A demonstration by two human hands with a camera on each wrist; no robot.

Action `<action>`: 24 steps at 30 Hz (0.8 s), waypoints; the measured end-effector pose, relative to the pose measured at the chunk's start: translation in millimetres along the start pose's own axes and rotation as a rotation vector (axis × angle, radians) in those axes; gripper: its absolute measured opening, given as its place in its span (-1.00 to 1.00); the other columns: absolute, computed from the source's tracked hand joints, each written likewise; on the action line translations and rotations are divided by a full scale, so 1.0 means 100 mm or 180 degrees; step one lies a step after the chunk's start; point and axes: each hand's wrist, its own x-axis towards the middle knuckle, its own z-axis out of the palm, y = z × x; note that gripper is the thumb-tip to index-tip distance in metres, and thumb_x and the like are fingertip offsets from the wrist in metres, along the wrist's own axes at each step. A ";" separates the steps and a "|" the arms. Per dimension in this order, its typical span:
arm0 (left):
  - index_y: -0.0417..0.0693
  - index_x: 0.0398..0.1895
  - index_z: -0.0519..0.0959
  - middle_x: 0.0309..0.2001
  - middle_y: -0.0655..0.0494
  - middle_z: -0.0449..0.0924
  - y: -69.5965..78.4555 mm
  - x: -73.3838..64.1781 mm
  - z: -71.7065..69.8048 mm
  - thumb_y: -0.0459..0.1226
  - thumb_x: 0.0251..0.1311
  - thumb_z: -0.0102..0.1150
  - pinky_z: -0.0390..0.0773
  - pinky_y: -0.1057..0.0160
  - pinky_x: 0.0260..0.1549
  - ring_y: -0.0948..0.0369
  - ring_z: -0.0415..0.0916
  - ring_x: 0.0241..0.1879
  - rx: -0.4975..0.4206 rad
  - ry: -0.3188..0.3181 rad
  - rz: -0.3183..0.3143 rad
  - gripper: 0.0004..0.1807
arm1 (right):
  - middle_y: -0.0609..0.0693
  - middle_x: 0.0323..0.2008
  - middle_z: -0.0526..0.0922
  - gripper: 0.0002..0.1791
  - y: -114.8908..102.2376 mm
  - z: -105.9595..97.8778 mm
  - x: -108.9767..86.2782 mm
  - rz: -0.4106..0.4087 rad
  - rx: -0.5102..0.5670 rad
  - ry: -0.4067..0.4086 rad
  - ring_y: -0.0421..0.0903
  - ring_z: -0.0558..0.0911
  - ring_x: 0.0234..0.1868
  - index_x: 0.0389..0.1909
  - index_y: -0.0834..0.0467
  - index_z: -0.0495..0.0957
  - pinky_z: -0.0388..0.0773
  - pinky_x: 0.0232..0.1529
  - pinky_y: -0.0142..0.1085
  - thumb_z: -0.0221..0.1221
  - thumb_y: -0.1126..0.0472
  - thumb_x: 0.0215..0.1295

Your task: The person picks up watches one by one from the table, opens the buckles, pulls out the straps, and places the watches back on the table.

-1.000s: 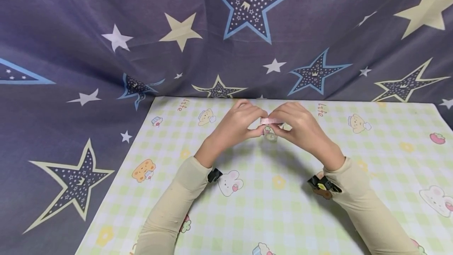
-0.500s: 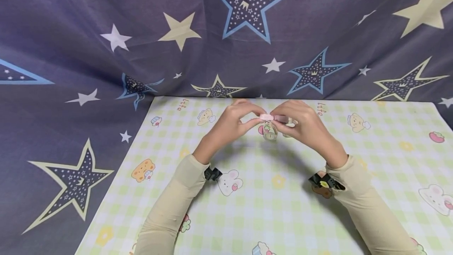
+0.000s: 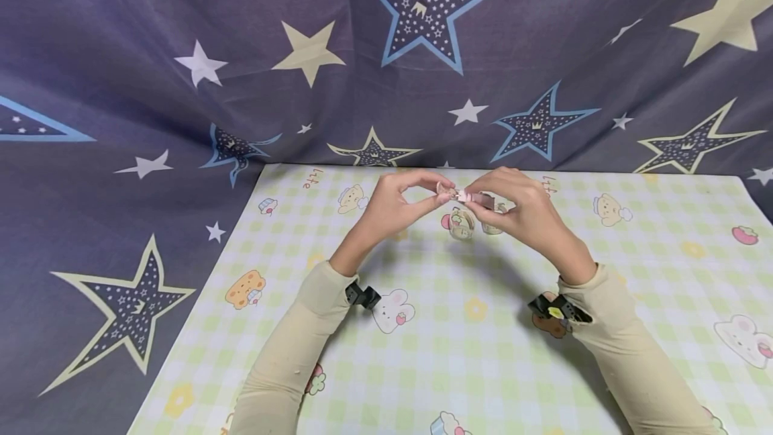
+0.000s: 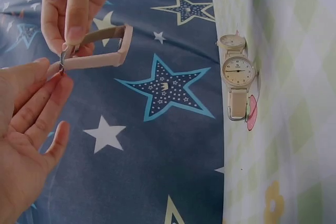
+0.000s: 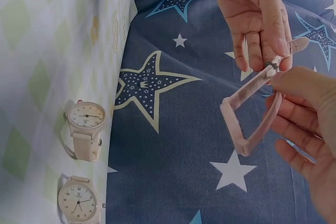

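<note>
A pink watch [image 3: 480, 199], its strap bent into a closed loop, is held up between both hands above the table. My left hand [image 3: 392, 208] pinches the strap's free end by the metal buckle [image 4: 63, 59], thumb against fingertips. From the other side, my right hand [image 3: 521, 205] grips the strap beside the buckle between thumb and fingers. The rest of the loop [image 5: 236, 121] hangs out past the fingers in the right wrist view; its dial face is turned out of sight.
Two pale round-dialled watches, a nearer one [image 3: 461, 225] and another [image 3: 494, 221], stand on the checked tablecloth [image 3: 435, 354] below the hands. A dark star-patterned curtain [image 3: 338, 106] hangs along the table's back and left edges.
Both hands have risen slightly and drawn a little apart. The strap's end has turned up in the left fingers. The second watch on the table has come into sight under the right hand.
</note>
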 end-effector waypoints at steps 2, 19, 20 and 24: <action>-0.18 -0.11 0.74 -0.14 -0.03 0.79 -0.01 0.00 0.02 -0.37 0.23 0.40 0.63 0.23 0.06 0.21 0.73 -0.19 -0.0034 0.0002 -0.0021 -0.82 | 0.03 -0.30 0.78 -0.77 -0.01 0.01 0.00 0.0016 0.0034 0.0021 -0.07 0.66 -0.26 -0.26 0.22 0.74 0.48 -0.02 -0.47 0.47 0.45 0.03; -0.33 -0.13 0.67 0.13 -0.21 0.65 0.05 0.01 -0.01 -0.40 0.48 0.07 0.62 0.17 0.15 0.15 0.67 0.06 -0.0884 -0.0629 -0.0678 -0.81 | 0.05 -0.22 0.77 -0.81 -0.09 -0.01 0.00 0.1388 0.0848 -0.0250 -0.32 0.66 -0.13 -0.18 0.22 0.72 0.49 0.10 -0.49 0.40 0.42 0.18; -0.30 -0.15 0.68 0.12 -0.19 0.66 0.06 0.01 -0.01 -0.39 0.47 0.08 0.62 0.18 0.14 0.17 0.66 0.08 -0.0814 -0.0638 -0.0636 -0.81 | 0.06 -0.23 0.77 -0.83 -0.09 -0.02 0.00 0.1510 0.0957 -0.0317 -0.31 0.66 -0.14 -0.18 0.21 0.72 0.49 0.10 -0.48 0.39 0.40 0.21; -0.24 -0.18 0.70 0.10 -0.15 0.69 0.09 0.02 -0.02 -0.38 0.47 0.10 0.62 0.19 0.13 0.16 0.66 0.08 -0.0659 -0.0677 -0.0489 -0.82 | 0.03 -0.27 0.75 -0.87 -0.10 -0.06 0.01 0.1760 0.1328 -0.0512 -0.22 0.68 -0.15 -0.18 0.22 0.72 0.51 0.05 -0.44 0.38 0.36 0.26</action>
